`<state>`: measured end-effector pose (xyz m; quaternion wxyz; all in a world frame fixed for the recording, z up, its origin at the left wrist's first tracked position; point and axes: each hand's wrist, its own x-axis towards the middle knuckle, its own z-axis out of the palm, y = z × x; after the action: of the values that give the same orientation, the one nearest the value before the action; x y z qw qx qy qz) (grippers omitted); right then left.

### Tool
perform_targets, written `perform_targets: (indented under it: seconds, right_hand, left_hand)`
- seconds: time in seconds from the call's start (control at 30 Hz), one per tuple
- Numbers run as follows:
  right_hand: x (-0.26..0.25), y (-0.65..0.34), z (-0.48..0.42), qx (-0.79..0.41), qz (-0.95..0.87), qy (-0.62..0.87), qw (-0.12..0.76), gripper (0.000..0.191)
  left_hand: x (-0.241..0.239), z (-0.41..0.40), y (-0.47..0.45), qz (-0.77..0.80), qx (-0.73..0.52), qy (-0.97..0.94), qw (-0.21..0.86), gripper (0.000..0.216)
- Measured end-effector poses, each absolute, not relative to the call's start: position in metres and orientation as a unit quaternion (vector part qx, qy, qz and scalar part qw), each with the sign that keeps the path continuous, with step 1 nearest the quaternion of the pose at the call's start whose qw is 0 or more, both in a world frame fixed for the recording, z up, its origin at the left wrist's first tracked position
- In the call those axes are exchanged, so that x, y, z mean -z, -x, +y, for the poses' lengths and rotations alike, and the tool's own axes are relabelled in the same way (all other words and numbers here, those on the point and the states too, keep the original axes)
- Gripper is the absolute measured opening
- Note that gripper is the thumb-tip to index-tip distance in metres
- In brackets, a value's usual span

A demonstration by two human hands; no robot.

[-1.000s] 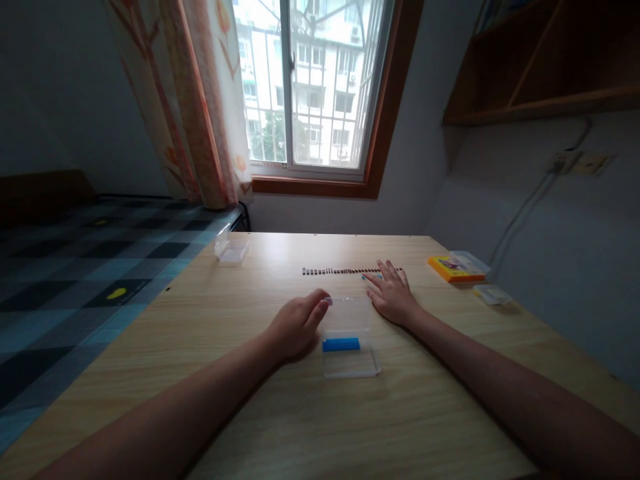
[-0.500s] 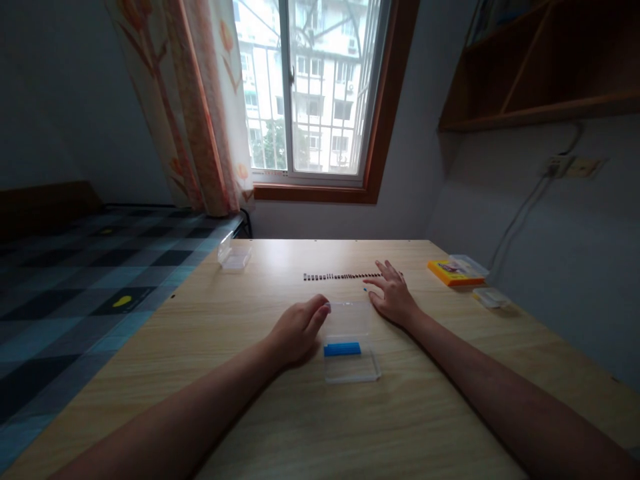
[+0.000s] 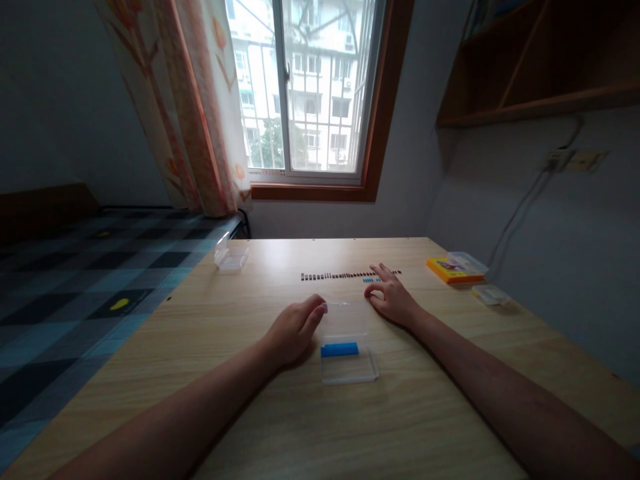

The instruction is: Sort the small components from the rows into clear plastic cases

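A clear plastic case (image 3: 350, 373) lies open on the table, its lid (image 3: 345, 320) folded back away from me. Inside the case, along its hinge side, sits a block of blue strips (image 3: 340, 349). My left hand (image 3: 295, 331) is closed at the lid's left edge, thumb and fingers pinching the corner. Beyond the lid's right side, my right hand (image 3: 393, 298) has thumb and forefinger pinched together, with the other fingers stretched forward. Whatever is in that pinch is hidden. Small blue pieces (image 3: 368, 281) lie just past its fingertips, in front of a long row of small dark pieces (image 3: 340, 275).
Another clear case (image 3: 233, 259) stands open at the table's far left. On the right are a yellow-orange box (image 3: 453, 270) and a small clear box (image 3: 490, 295). A bed (image 3: 100, 293) adjoins the left side, and a window (image 3: 310, 93) is behind the table.
My right thumb and forefinger have closed together, and the small blue bit between them no longer shows. Blue pieces by the dark row have come into view. My left hand stays at the lid.
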<state>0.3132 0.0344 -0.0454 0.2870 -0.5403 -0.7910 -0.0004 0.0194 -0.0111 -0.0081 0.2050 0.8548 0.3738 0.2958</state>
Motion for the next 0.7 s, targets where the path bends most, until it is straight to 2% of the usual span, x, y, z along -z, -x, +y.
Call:
perform_targets:
  seconds: [0.17, 0.33, 0.7]
  right_hand:
    - [0.036, -0.324, 0.027, -0.010, -0.793, 0.530, 0.301, 0.032]
    - [0.025, -0.329, 0.019, -0.048, -0.805, 0.531, 0.260, 0.020]
    - [0.018, -0.318, 0.013, -0.036, -0.794, 0.572, 0.204, 0.018]
  left_hand:
    - [0.009, -0.010, -0.019, 0.371, -0.297, -0.855, 0.207, 0.042]
    - [0.009, -0.010, -0.018, 0.369, -0.297, -0.856, 0.208, 0.042]
    - [0.008, -0.010, -0.019, 0.369, -0.293, -0.856, 0.213, 0.043]
